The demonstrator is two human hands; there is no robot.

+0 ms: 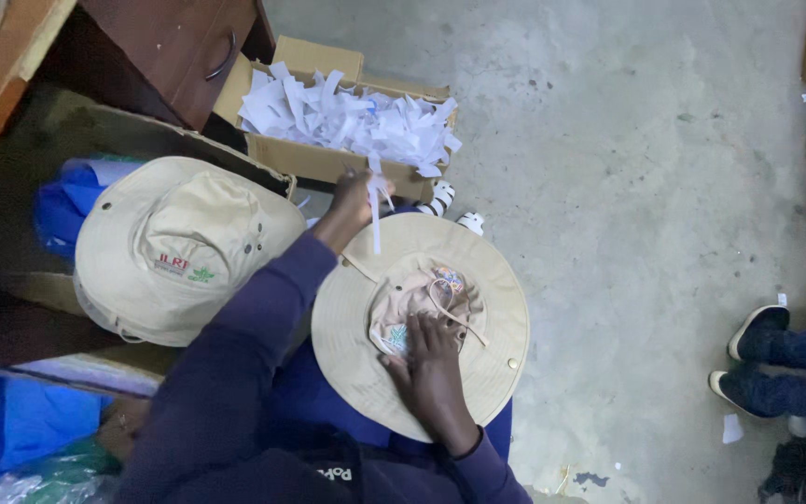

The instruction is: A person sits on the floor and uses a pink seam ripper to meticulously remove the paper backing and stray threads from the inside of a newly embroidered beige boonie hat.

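We see a bare grey concrete floor [646,187] — scuffed, with paper scraps. Our left hand [354,198] pinches a white paper strip [376,219] beside the cardboard box [328,161] of shredded paper. Our right hand [431,369] lies open, pressing into the upturned beige bucket hat [492,317] on our lap — another hat [174,247] sits left.

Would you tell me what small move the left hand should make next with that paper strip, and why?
Probably bring the strip down into the upturned hat. The left hand pinches it just above the brim, near the box of shreds, while the right hand presses inside the crown, holding it open.
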